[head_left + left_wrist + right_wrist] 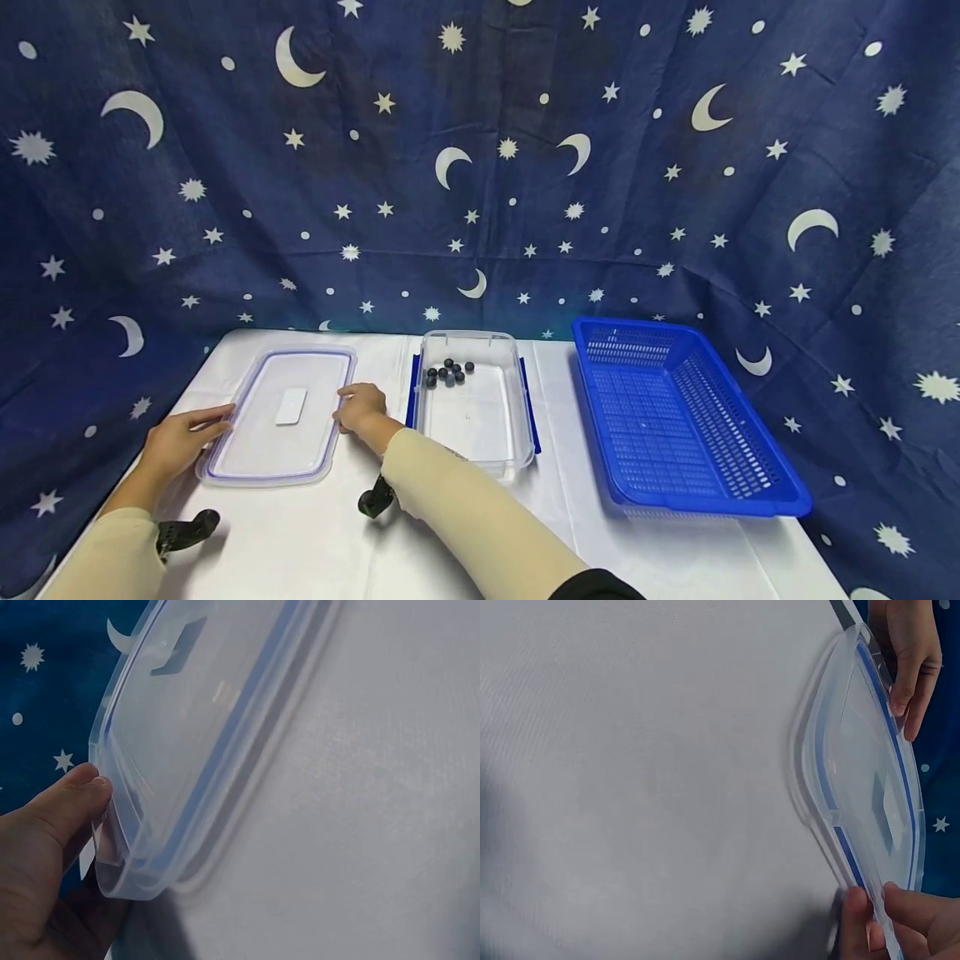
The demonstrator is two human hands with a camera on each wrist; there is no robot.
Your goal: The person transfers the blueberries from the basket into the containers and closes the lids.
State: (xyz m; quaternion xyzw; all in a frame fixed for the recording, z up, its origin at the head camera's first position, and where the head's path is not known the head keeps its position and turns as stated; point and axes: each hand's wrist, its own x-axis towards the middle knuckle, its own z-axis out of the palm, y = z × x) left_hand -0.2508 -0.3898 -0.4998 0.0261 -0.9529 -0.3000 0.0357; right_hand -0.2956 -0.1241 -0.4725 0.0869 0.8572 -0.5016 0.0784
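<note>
A clear plastic lid (255,446) with a blue seal line and a white label (291,406) lies at the left of the white table. My left hand (177,442) grips its left edge, the thumb and fingers at the rim in the left wrist view. On the opposite edge, my right hand (364,410) pinches the rim between thumb and fingers (856,919), as the right wrist view shows. To the right stands a clear container (480,425) with blue side clips. Several blueberries (450,379), small, dark and round, lie in its back left part.
A blue perforated plastic basket (645,433) stands at the right of the table. Behind everything hangs a dark blue curtain (510,275) with moons and stars. My right forearm (465,508) reaches across in front of the container. A black wrist mount (187,532) sticks out near the left cuff.
</note>
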